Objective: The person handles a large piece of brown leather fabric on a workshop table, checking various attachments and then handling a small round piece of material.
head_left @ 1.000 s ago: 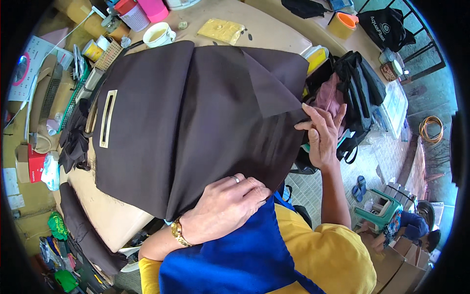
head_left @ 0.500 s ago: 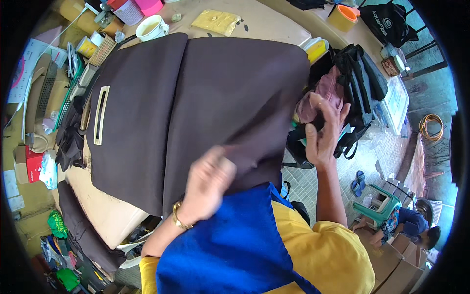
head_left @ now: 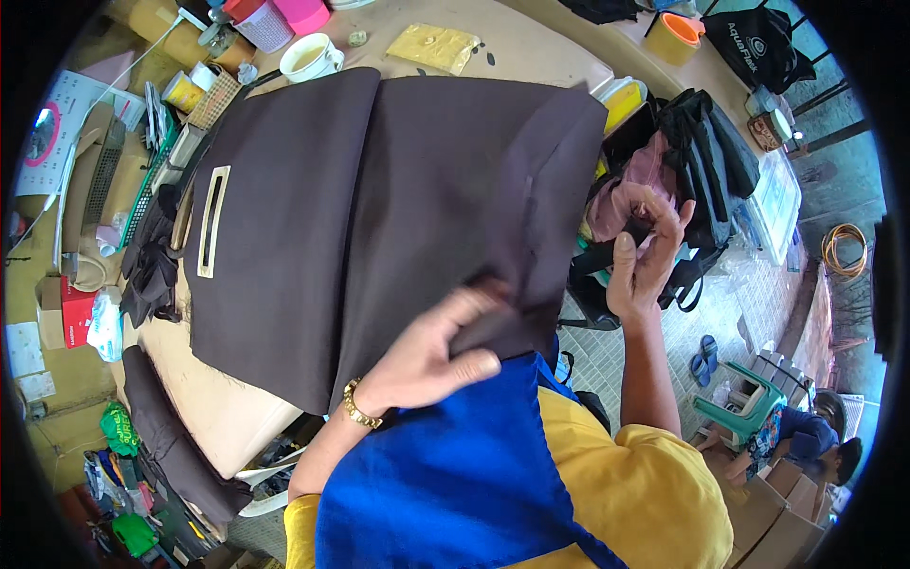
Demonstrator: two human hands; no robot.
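Dark brown fabric (head_left: 427, 161) lies over the table before me, with a fold line running from far to near. A narrow rectangular piece with a cream border (head_left: 213, 223) is on its left part. The fabric's right side is lifted and partly turned over, blurred by motion. My left hand (head_left: 427, 356), with a gold bracelet at the wrist, is at the near right part of the fabric. Its thumb is spread and its blurred fingers reach to the turned part. Beyond the fabric's right edge, my right hand (head_left: 649, 261) is raised, fingers curved and apart from the thumb, holding nothing visible.
A cup (head_left: 308, 62) and a yellow packet (head_left: 433, 47) lie beyond the fabric. Black bags (head_left: 706, 175) and pinkish cloth (head_left: 649, 171) are at right. A rolled dark fabric (head_left: 175, 436) leans at near left. Another person (head_left: 806, 436) sits low at right.
The fabric's right side has lifted and turned inward. My left hand has moved right, its thumb now spread out. My right hand stays raised and open. The whole view has shifted slightly.
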